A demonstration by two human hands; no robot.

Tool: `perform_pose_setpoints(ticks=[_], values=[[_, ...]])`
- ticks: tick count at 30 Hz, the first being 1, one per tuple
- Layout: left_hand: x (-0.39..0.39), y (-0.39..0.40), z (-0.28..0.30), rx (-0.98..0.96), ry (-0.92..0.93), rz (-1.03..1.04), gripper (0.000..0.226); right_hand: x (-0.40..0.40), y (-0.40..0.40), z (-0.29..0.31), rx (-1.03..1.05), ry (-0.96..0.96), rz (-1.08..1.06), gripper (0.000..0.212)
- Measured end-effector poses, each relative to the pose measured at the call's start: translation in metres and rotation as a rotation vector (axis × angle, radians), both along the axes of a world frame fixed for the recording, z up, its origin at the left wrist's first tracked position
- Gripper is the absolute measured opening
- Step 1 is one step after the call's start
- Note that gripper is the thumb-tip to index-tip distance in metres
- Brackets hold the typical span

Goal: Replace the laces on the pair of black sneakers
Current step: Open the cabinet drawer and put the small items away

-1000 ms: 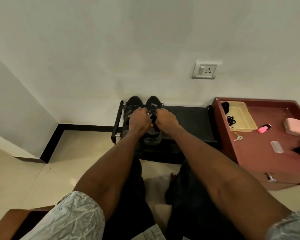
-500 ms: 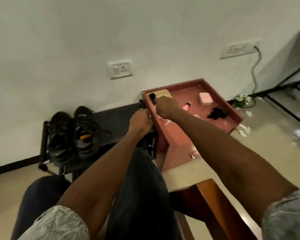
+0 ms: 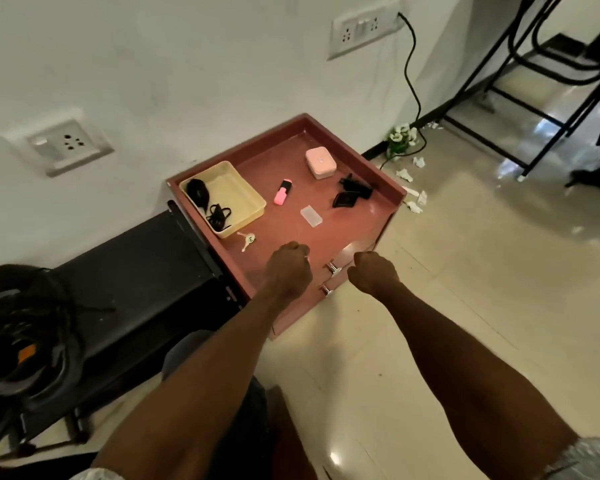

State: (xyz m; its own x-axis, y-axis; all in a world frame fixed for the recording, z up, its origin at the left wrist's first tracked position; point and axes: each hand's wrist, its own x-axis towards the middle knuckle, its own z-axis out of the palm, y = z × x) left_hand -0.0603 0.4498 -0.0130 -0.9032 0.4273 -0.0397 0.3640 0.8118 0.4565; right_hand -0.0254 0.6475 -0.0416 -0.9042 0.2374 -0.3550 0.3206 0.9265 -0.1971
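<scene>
The black sneakers (image 3: 21, 341) sit at the far left on a low black rack (image 3: 146, 271), with an orange tag showing inside one. A yellow tray (image 3: 243, 199) on the red cabinet (image 3: 357, 220) holds a coil of black lace (image 3: 219, 213) and another black bundle (image 3: 197, 192). My left hand (image 3: 288, 268) is curled into a fist over the cabinet top's front edge, near a small set of keys (image 3: 247, 240). My right hand (image 3: 373, 273) is also a fist, just off the cabinet's front corner by the drawer knobs (image 3: 333, 268). Neither hand visibly holds anything.
On the cabinet top lie a pink highlighter (image 3: 282, 192), a pink case (image 3: 320, 163), a clear plastic box (image 3: 311, 216) and black clips (image 3: 352, 192). A black cable (image 3: 411, 81) hangs from a wall socket. Paper scraps litter the floor at right, near black metal frames (image 3: 520, 81).
The view has swung right from the sneakers to the cabinet. Both hands left the shoes, reached the tray's corner, then pulled back to the cabinet's front edge as fists.
</scene>
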Motion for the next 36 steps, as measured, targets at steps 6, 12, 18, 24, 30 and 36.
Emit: perform_pose_setpoints(ticks=[6,12,18,24,30,36], values=[[-0.011,0.006,-0.024,-0.056,-0.043,-0.008,0.032,-0.023,-0.031,-0.044,-0.149,-0.045,-0.004,0.048],[-0.013,0.006,-0.043,-0.222,-0.106,-0.105,0.029,-0.039,-0.038,-0.065,-0.129,-0.056,-0.132,0.028],[-0.007,0.016,-0.045,-0.257,-0.082,-0.068,0.035,-0.032,-0.028,-0.083,-0.102,-0.001,-0.177,0.026],[-0.006,0.019,-0.042,-0.252,-0.098,-0.053,0.034,-0.029,-0.030,-0.081,-0.100,0.042,-0.217,0.029],[0.002,0.017,-0.041,-0.330,-0.051,-0.045,0.028,-0.003,-0.021,-0.079,-0.162,0.058,-0.301,0.030],[0.029,0.024,-0.041,-0.482,0.070,-0.057,0.039,0.080,0.010,-0.084,-0.278,0.001,-0.515,0.022]])
